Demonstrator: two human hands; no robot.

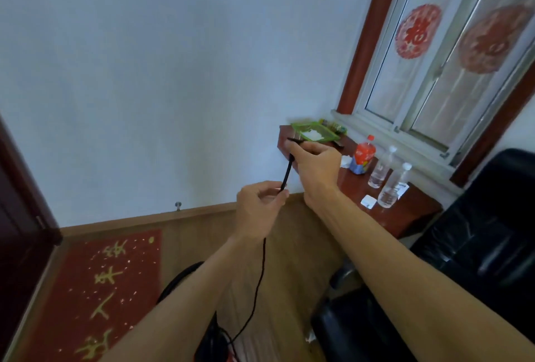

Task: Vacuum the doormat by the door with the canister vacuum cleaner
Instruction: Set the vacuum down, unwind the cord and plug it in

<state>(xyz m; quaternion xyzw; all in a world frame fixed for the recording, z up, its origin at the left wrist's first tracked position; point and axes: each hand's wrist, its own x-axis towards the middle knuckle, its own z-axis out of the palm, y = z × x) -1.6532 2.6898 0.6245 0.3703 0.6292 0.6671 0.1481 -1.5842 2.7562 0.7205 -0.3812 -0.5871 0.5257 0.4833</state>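
Note:
A red doormat (95, 295) with gold characters lies on the wooden floor at lower left, beside a dark door (20, 216). My right hand (314, 161) holds the black plug of the vacuum's power cord up near the white wall and the corner of a red-brown table. Just below it, my left hand (259, 205) pinches the black cord (262, 280), which hangs down to the floor. Part of the dark canister vacuum (211, 341) and its hose (176, 277) shows beneath my left forearm, mostly hidden.
The red-brown table (405, 211) at right carries a green tray (315, 132), a red-labelled bottle (364, 154) and two clear water bottles (392, 187). A black leather chair (477, 245) stands at far right. A window (443, 51) with red paper cuts is above.

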